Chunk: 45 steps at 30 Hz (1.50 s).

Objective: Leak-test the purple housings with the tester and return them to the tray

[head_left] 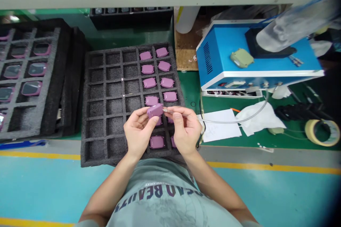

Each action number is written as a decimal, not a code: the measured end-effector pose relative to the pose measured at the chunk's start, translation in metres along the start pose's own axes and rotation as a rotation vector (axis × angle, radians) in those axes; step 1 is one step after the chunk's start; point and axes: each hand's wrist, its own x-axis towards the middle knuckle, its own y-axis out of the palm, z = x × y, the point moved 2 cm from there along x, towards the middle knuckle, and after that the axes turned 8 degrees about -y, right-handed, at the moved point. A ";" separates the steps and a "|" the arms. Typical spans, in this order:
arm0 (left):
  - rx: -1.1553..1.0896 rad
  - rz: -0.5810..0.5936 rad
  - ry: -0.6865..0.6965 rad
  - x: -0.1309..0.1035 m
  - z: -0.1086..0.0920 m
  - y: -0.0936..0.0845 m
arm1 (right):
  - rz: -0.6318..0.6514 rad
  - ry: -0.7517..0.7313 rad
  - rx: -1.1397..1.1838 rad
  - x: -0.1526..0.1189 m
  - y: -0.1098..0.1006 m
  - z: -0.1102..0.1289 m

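Note:
Between the thumb and fingers of my left hand is a purple watch case, tilted above the foam tray. My right hand pinches the metal tip of a clear tube, and this tip meets or nearly meets the case's right side. The tube curves right to a blue machine. Below my hands lies a black foam tray with a grid of compartments. Purple cases like this purple case fill its two right columns; its left columns hold none that I can see.
Stacked foam trays with screened purple watches stand at the left. A green case and a bottle sit on the machine. White paper, a crumpled cloth and a tape roll lie at the right.

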 end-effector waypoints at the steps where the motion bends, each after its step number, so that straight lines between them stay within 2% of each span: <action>1: -0.001 0.000 0.001 0.000 0.000 0.000 | -0.001 0.001 0.000 0.000 0.000 0.000; 16: 0.031 0.000 -0.025 0.002 -0.002 -0.002 | -0.001 0.010 -0.007 0.001 0.003 -0.003; 34: 0.091 -0.062 0.043 0.012 -0.001 -0.005 | 0.042 -0.011 0.010 0.014 0.011 -0.005; 45: 0.065 -0.030 0.010 0.012 -0.001 -0.007 | 0.042 -0.023 0.020 0.013 0.012 -0.006</action>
